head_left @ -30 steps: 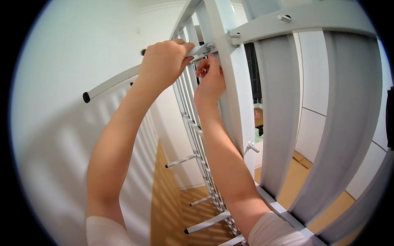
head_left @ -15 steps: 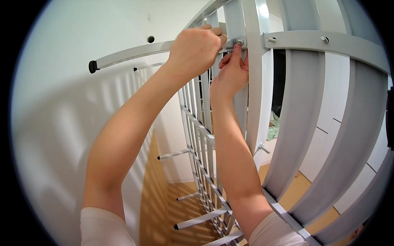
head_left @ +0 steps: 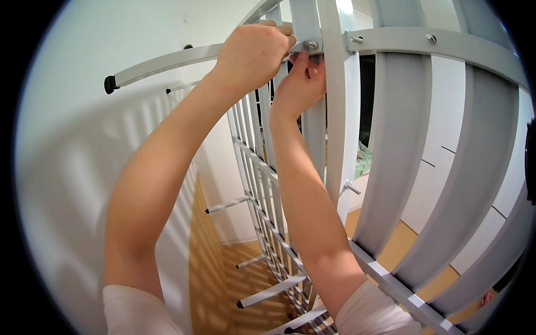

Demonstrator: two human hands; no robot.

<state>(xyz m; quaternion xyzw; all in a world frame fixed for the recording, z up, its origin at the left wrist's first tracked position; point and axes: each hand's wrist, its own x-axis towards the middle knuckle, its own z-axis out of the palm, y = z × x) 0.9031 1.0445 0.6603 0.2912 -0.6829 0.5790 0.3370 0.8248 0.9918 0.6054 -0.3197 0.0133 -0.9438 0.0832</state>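
Note:
My left hand (head_left: 254,56) is closed over a light-grey metal leg (head_left: 167,66) with a black end cap, its curled fingers near the frame joint. Just to the right of these fingers, a bolt (head_left: 311,44) sticks out of the bar. Below it is my right hand (head_left: 301,86), thumb raised to the bolt's underside and the other fingers bent. Whatever its fingertips pinch is hidden. The upright post (head_left: 335,111) of the slatted metal frame stands close beside my right hand.
Wide grey slats (head_left: 396,151) fill the right side, joined by a crossbar (head_left: 396,42) with two bolts. Another bolt (head_left: 352,188) projects from the post lower down. Several capped legs, such as one leg (head_left: 271,293), jut toward the white wall (head_left: 72,167). Wooden flooring (head_left: 240,273) lies below.
The view has shifted, so the frame and both hands appear slightly farther left and higher. Both hands keep about the same places at the joint.

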